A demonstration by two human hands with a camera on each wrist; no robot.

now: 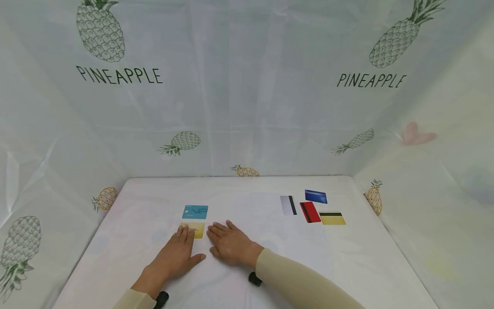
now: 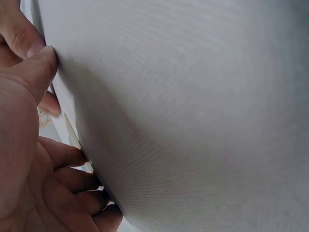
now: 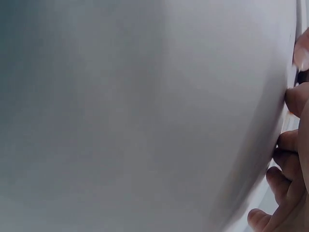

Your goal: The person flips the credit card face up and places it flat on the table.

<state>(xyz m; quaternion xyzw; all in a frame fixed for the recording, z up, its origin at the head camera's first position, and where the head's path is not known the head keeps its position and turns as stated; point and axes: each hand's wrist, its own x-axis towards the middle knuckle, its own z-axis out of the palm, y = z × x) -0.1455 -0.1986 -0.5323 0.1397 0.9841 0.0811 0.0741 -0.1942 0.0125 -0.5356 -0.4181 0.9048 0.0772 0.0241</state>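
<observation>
Left hand [image 1: 175, 256], fingers together, touches the yellow card [image 1: 199, 230] below the teal card [image 1: 195, 212]; right hand [image 1: 232, 245], fingers slightly apart, rests alongside. Two seem placed; four cards [image 1: 310, 212] seem left.

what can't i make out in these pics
Lower left of the yellow card nearest the teal card: head view, covered by the left hand.
Smaller marks on the teal card: head view, too small.
Underside of the red card: head view, hidden against the table.
Part of the right hand: right wrist view, cut off by the right edge.
</observation>
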